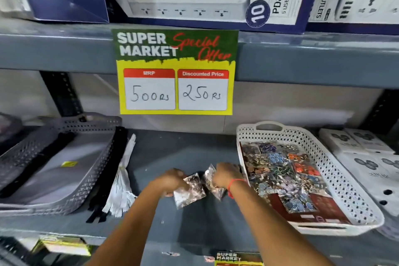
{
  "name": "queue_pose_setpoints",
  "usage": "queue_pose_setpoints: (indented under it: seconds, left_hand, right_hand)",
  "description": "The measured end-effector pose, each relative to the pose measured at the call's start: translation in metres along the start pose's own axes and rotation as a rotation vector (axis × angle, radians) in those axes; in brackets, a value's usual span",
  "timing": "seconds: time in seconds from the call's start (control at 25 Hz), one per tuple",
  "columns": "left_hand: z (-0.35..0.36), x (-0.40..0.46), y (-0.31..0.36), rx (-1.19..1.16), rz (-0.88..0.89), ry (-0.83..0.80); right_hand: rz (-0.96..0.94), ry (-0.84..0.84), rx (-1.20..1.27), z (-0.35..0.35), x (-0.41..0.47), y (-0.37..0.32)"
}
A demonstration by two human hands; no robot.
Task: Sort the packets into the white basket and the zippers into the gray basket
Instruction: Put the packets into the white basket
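Both hands are over the middle of the gray shelf [183,151], toward its front edge, each closed on a clear packet. The left hand [172,179] pinches the larger packet [190,192], which hangs down and looks to touch the shelf w/ its lower corner. The right hand [224,176] grips a smaller packet [212,181] by its top; it has a red thread at the wrist. The two packets sit just beside each other, almost touching, betw. the hands.

The white basket [323,157] stands at the right side of the shelf, long axis running front to back, slightly angled, handle at the back. It's already well filled w/ bright packets [285,179]. Its near-left wall is just beside the right hand, so that hand is clearly the nearer one; the left would have to cross over the right arm or pass its packet across. Likely next: both packets go rightward over the basket's left wall.

The gray basket [90,170] sits at the left end of the shelf, well apart from the hands. One black zipper [43,157] lies inside it, diagonal. More are still outside: black zippers [108,170] and a bundle of white zippers [123,179] lie along its right wall, long axes front to back, ends near the shelf's front edge. These are closer to the left hand, so that's prob. the hand for them once the packets are dropped.

No other loose packets visible on the shelf, though the arms hide part of it.
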State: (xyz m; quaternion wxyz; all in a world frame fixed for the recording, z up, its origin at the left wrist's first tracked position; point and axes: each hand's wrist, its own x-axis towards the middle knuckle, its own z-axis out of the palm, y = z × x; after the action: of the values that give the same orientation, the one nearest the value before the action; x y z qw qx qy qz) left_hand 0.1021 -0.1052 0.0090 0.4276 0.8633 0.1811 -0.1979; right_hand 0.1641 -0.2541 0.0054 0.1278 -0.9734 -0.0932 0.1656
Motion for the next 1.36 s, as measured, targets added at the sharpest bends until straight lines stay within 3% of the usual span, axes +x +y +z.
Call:
queue_pose_setpoints:
  seconds: [0.12, 0.28, 0.4, 0.56, 0.68, 0.88, 1.04, 1.2, 1.36]
  left_hand:
    - [-0.018, -0.014, -0.005, -0.247, -0.041, -0.025]
    - [-0.034, -0.028, 0.021, -0.337, 0.077, -0.003]
    - [-0.018, -0.036, 0.066, -0.359, 0.209, -0.025]
    - [0.038, -0.041, 0.13, -0.184, 0.333, -0.069]
    - [0.091, -0.029, 0.166, 0.126, 0.399, -0.047]
    - [0.148, -0.002, 0.174, 0.684, 0.353, 0.013]
    - [0.165, 0.009, 0.165, 0.896, 0.252, 0.098]
    - [0.169, 0.005, 0.162, 1.094, 0.267, 0.158]
    - [0.132, -0.021, 0.152, 0.949, 0.42, 0.349]
  right_hand:
    - [-0.024, 0.007, 0.255, -0.013, -0.011, -0.005]
    - [-0.053, -0.096, 0.802, -0.063, -0.033, 0.015]
    - [-0.045, -0.07, 0.885, -0.104, -0.053, 0.064]
    - [0.06, 0.021, 0.864, -0.129, -0.069, 0.151]
    - [0.161, -0.054, 0.725, -0.128, -0.078, 0.204]
    - [0.176, -0.101, 0.207, -0.099, -0.071, 0.237]
    - [0.131, -0.022, -0.074, -0.085, -0.057, 0.236]
    - [0.096, 0.075, -0.364, -0.079, -0.057, 0.229]
    - [0.059, 0.228, -0.302, -0.093, -0.054, 0.189]
